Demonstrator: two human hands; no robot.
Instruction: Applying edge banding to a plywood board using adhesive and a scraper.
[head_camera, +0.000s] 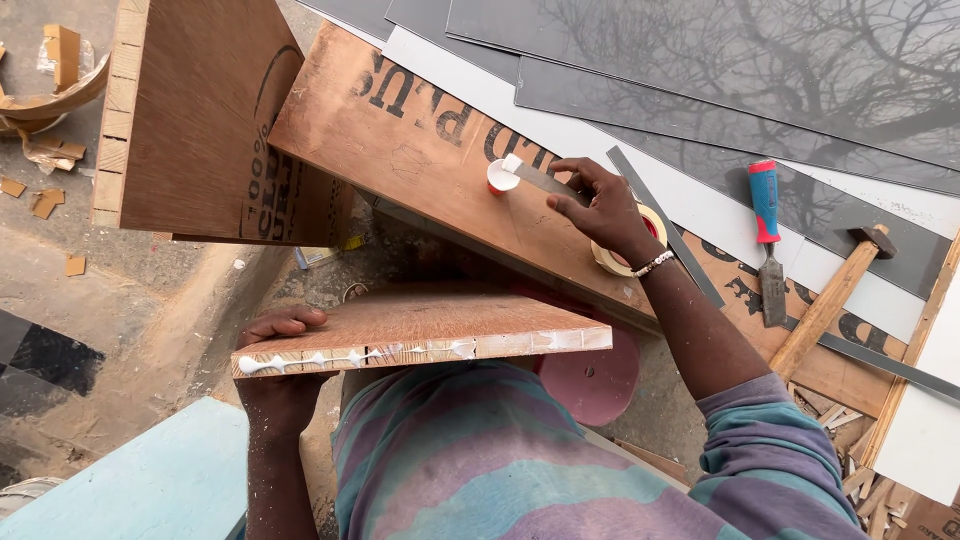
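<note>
The big board (440, 170) lies flat & slants down to the right, like a counter. On it sits a small red glue pot (502, 176) w/ white glue. The small board (420, 322) is held up by the left hand (282, 325), grip clamped on its left end; long side runs left to right, glue edge faces the person. Right hand (600, 205) pinches a thin metal strip (545, 180), tip in the pot. Looks like the gluing step: I think next comes a careful, even wipe along that edge.
</note>
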